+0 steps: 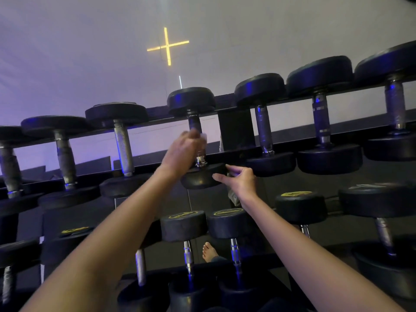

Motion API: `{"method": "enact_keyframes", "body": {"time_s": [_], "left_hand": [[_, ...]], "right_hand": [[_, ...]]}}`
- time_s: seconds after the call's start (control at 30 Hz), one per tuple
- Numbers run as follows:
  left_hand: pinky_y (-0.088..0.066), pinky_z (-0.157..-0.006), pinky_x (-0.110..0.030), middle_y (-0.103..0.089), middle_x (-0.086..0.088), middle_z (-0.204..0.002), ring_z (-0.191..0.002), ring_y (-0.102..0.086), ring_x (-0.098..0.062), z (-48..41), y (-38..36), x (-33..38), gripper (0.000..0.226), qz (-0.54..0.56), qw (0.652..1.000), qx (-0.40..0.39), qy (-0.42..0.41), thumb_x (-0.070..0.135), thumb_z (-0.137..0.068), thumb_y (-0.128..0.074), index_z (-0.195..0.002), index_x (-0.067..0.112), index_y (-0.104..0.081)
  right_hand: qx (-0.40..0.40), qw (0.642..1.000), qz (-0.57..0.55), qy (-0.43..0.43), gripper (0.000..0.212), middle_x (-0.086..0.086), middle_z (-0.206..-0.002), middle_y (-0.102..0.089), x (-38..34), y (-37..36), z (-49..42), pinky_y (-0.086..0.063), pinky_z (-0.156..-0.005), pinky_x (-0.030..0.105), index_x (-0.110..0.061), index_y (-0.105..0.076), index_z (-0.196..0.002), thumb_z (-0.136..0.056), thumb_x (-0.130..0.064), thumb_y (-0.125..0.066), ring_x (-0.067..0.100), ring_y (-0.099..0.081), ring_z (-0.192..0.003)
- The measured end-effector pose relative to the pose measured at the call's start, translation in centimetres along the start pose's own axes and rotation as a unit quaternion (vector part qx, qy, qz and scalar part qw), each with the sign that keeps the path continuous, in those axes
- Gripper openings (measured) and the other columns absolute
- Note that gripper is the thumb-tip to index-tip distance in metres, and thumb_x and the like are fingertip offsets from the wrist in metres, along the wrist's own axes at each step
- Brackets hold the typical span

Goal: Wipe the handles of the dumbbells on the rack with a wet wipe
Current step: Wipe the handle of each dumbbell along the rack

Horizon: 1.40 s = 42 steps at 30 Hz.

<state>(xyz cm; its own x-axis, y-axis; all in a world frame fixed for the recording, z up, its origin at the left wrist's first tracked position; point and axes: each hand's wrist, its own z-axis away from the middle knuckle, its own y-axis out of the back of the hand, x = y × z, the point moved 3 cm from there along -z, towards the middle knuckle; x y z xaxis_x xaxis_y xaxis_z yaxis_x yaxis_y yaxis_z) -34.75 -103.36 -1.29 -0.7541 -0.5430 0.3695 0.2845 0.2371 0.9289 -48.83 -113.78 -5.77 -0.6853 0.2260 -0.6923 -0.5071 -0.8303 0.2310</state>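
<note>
A black dumbbell (191, 101) with a metal handle lies across the top tier of the rack (238, 104), in the middle. My left hand (183, 150) grips its handle with a white wet wipe (203, 138) wrapped under the fingers. The hand hides most of the handle. My right hand (239, 179) pinches the rim of that dumbbell's near weight head (200, 177) between thumb and fingers.
Several more black dumbbells line the top tier on both sides, such as one with a bright knurled handle (122, 145) to the left and one (263, 129) to the right. A lower tier holds more dumbbells (183, 225). A bare foot (209, 252) shows on the floor below.
</note>
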Motion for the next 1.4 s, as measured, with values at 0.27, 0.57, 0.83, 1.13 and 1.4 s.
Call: {"method": "enact_keyframes", "body": {"time_s": [0.27, 0.57, 0.83, 1.13, 1.4], "left_hand": [[-0.046, -0.074, -0.032, -0.056, -0.010, -0.102, -0.096, -0.053, -0.029, -1.0, 0.0, 1.3, 0.022, -0.083, 0.993, -0.081, -0.031, -0.004, -0.082, -0.060, -0.101, 0.007, -0.066], [-0.048, -0.084, -0.040, -0.054, -0.016, -0.110, -0.103, -0.048, -0.033, -4.9, 0.8, 0.1, 0.025, -0.125, 0.989, -0.083, -0.015, -0.012, -0.081, -0.052, -0.101, -0.002, -0.065], [-0.048, -0.076, -0.037, -0.056, -0.012, -0.103, -0.098, -0.051, -0.029, -4.5, 0.9, 1.0, 0.016, -0.108, 0.979, -0.166, -0.053, -0.004, -0.085, -0.054, -0.093, 0.002, -0.067], [-0.051, -0.071, -0.040, -0.055, -0.007, -0.094, -0.089, -0.055, -0.028, -1.6, -0.3, 0.8, 0.010, -0.083, 0.977, -0.164, -0.103, 0.004, -0.086, -0.059, -0.090, 0.008, -0.067], [-0.051, -0.083, -0.035, -0.063, -0.006, -0.105, -0.092, -0.063, -0.025, -0.5, 0.2, -0.3, 0.014, 0.096, 0.990, 0.025, 0.100, 0.003, -0.082, -0.067, -0.092, 0.011, -0.073]], "right_hand": [[0.006, 1.000, -0.006, 0.000, 0.098, 0.002, -0.108, -0.070, 0.6, -0.4, -0.6, -0.048, -0.097, 0.042, -0.016, -0.068, -0.113, -0.026, -0.058, -0.086, 0.018, -0.064, -0.104], [0.000, 1.000, -0.002, -0.006, 0.080, 0.008, -0.116, -0.067, 0.7, -0.5, -0.7, -0.048, -0.098, 0.039, -0.011, -0.065, -0.117, -0.046, -0.035, -0.091, 0.022, -0.059, -0.112], [-0.004, 1.000, 0.018, 0.009, 0.076, 0.007, -0.120, -0.065, 0.6, -0.3, -0.7, -0.048, -0.097, 0.042, -0.014, -0.065, -0.119, -0.051, -0.037, -0.089, 0.024, -0.057, -0.116], [-0.004, 1.000, 0.016, 0.002, 0.074, 0.008, -0.120, -0.065, 0.6, -0.5, -0.8, -0.047, -0.098, 0.041, -0.013, -0.064, -0.119, -0.053, -0.033, -0.089, 0.023, -0.058, -0.115], [0.006, 1.000, -0.005, 0.005, 0.076, 0.010, -0.116, -0.066, 0.8, -0.5, -0.9, -0.048, -0.097, 0.041, -0.009, -0.065, -0.117, -0.049, -0.030, -0.091, 0.023, -0.060, -0.112]]}}
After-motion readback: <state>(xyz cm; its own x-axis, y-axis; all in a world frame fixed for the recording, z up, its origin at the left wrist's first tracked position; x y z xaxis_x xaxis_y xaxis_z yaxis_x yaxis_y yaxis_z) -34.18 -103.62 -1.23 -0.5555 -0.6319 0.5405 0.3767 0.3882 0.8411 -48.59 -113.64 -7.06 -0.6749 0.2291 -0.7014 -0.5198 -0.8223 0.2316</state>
